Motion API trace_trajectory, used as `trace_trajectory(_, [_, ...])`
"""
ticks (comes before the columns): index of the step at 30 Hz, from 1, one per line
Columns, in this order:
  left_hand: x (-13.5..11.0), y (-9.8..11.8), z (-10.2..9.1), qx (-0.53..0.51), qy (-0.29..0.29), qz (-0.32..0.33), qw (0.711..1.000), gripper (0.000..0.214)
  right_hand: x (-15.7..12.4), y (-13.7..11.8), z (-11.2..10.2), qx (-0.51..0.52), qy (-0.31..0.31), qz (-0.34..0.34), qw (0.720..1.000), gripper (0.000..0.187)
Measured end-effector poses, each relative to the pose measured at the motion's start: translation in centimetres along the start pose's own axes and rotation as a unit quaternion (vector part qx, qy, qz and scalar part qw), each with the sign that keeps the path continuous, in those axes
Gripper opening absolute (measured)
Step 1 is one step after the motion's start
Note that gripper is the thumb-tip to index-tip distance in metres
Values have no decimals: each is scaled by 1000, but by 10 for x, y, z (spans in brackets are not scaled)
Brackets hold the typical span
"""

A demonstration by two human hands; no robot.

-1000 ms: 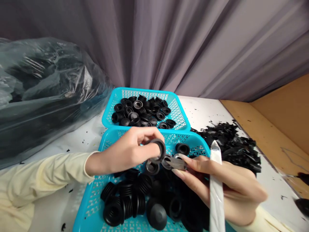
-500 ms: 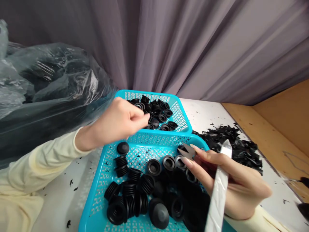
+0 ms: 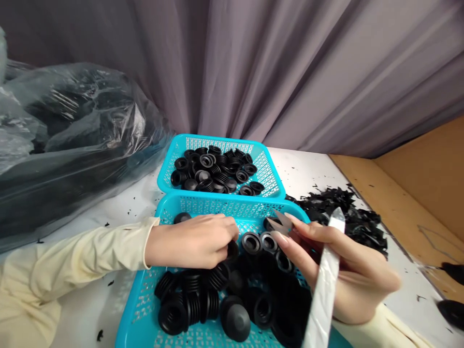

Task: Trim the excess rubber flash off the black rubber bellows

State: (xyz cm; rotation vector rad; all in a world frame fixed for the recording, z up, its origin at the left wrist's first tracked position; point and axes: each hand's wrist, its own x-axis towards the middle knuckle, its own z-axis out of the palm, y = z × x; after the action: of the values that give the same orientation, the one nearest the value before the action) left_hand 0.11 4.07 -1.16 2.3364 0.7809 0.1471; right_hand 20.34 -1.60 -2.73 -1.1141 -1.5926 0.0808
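Note:
My left hand [image 3: 195, 240] reaches into the near blue basket [image 3: 145, 295], its fingers curled down onto a black rubber part [image 3: 232, 249] among several black ribbed rubber parts [image 3: 192, 302]. My right hand [image 3: 344, 270] hovers over the basket's right side and grips small metal snips [image 3: 281, 223] with open blades. A white taped strip [image 3: 324, 290] stands up across that hand.
A second blue basket [image 3: 270, 176] with several black rubber parts stands just behind. A heap of black trimmings [image 3: 348, 217] lies to the right on the white table [image 3: 311, 166]. A large clear plastic bag [image 3: 65, 145] of dark parts fills the left; a wooden board [image 3: 406, 203] borders the right.
My left hand went from the far basket, where it let go of a rubber part, back down into the near basket. My right hand barely moved.

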Motion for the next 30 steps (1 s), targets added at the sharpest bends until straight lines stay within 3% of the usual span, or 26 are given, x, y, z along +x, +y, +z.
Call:
trace_trajectory(3, [2,0,-2,7,-11,-17,1000,12,2,-1,-1,0,-16,4,1000,14])
trace_trajectory(9, [7,4,-7,-51,97,-63,992,15,5,-2,-1,14,-15,27,999,23])
trace_trajectory(12, [7,7,-7,-151,163,-78,972,12,6,-4,1,26,-58,-2,998,26])
trace_trajectory(15, [8,11,-6,-183,177,-65,965,14,8,-5,4,44,-115,-6,992,28])
trace_trajectory(20, [5,21,-10,-195,139,-70,968,13,10,-1,7,67,-178,-24,981,27])
trace_trajectory(25, [-1,22,-20,-246,76,-71,964,12,11,1,5,88,-181,-35,979,29])
trace_trajectory(27, [0,19,-21,-320,57,-91,941,16,11,0,3,106,-182,-53,976,28])
trace_trajectory(30, [3,14,-21,-464,-4,-92,881,31,11,2,0,125,-185,-93,970,25])
